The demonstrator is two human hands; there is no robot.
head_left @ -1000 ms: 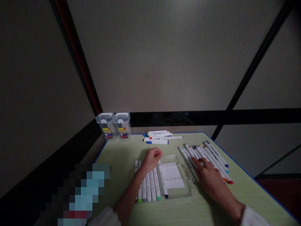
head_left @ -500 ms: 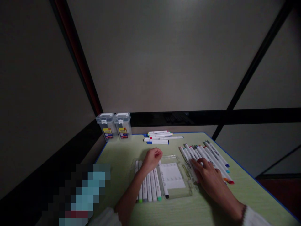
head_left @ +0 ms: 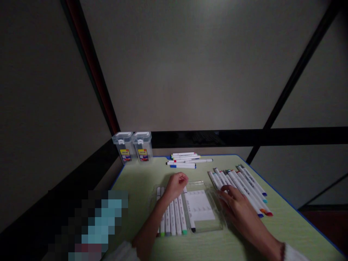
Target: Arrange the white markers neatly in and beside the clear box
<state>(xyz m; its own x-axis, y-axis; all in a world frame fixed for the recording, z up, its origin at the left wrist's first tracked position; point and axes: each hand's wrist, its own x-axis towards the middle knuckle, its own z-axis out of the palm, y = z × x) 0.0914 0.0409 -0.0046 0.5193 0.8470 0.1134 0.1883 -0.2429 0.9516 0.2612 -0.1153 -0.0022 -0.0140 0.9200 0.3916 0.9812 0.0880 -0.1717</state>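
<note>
A clear plastic case (head_left: 209, 227) lies on the table in front of me. In its left part is a row of white markers (head_left: 173, 221) with coloured ends; a black-ended marker (head_left: 189, 212) lies beside a white paper insert (head_left: 201, 204). My left hand (head_left: 175, 186) is over the upper ends of the row, fingers curled together; whether anything is in them is hidden. My right hand (head_left: 236, 203) has its fingers bent around the case's clear right edge. Just past these fingers, loose white markers (head_left: 246, 183) lie side by side.
Two lidded clear containers (head_left: 143, 146) with yellow labels stand at the back left corner. A small pile of markers (head_left: 183, 160) lies along the table's far edge. A wall rises behind the table (head_left: 185, 248), which has a blue rim.
My right hand has drawn slightly off the loose markers, its fingers now more bent at the case's right edge. My left hand has stayed nearly in place. The view has shifted slightly.
</note>
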